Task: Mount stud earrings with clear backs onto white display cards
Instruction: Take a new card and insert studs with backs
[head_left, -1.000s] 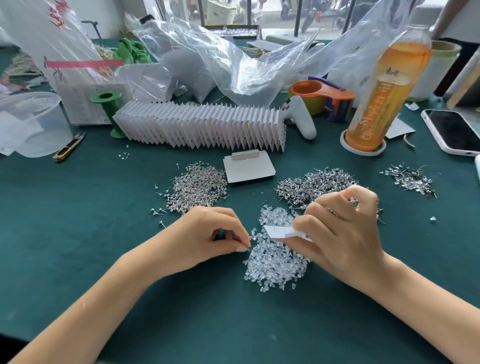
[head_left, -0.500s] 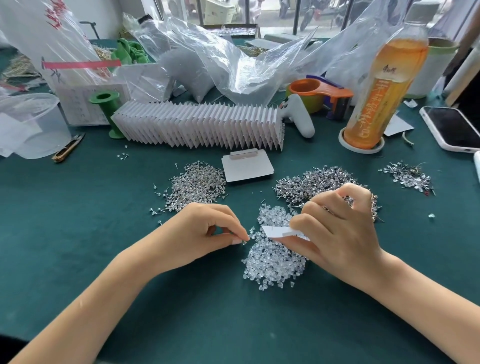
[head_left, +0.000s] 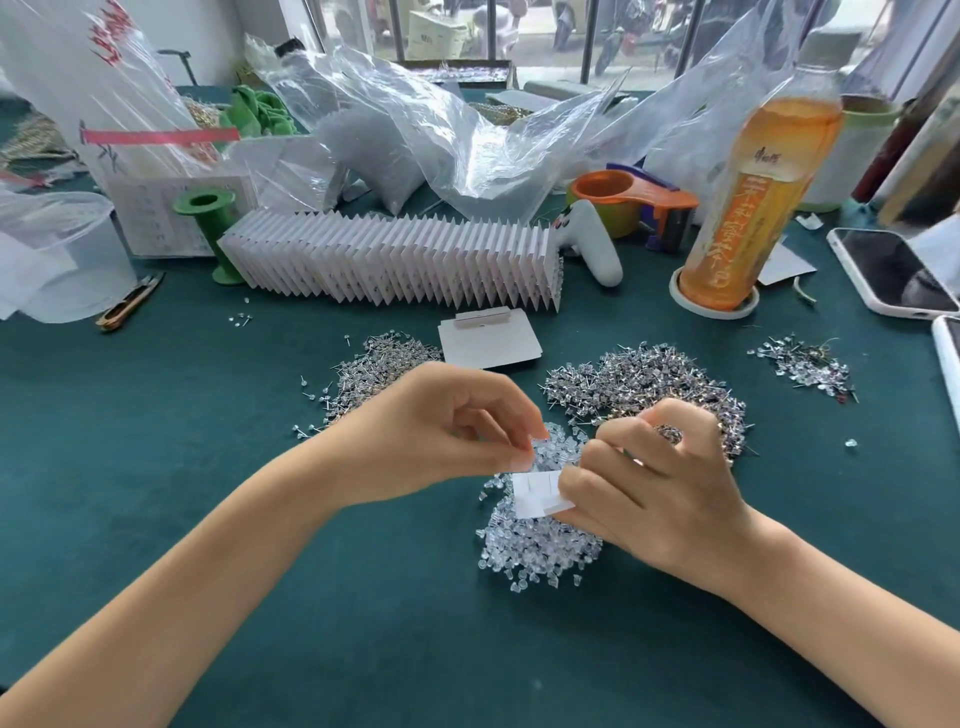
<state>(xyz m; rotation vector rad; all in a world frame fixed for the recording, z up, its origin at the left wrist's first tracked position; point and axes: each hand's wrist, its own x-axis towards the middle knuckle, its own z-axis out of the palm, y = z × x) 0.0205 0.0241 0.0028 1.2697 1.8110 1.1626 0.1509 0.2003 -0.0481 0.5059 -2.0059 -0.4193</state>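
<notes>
Above the heap of clear backs (head_left: 535, 551) on the green surface (head_left: 156, 467), my right hand (head_left: 654, 493) gripped a small white card (head_left: 535, 493), fingers curled round its edge. My left hand (head_left: 441, 436) pinched at the card's top edge; whether it held a back, I could not tell. A long row of finished cards (head_left: 395, 260) stood behind, yet the stud piles (head_left: 649, 384) remained large, so plenty was left. Since a second before, my left hand had risen off the heap to the card.
</notes>
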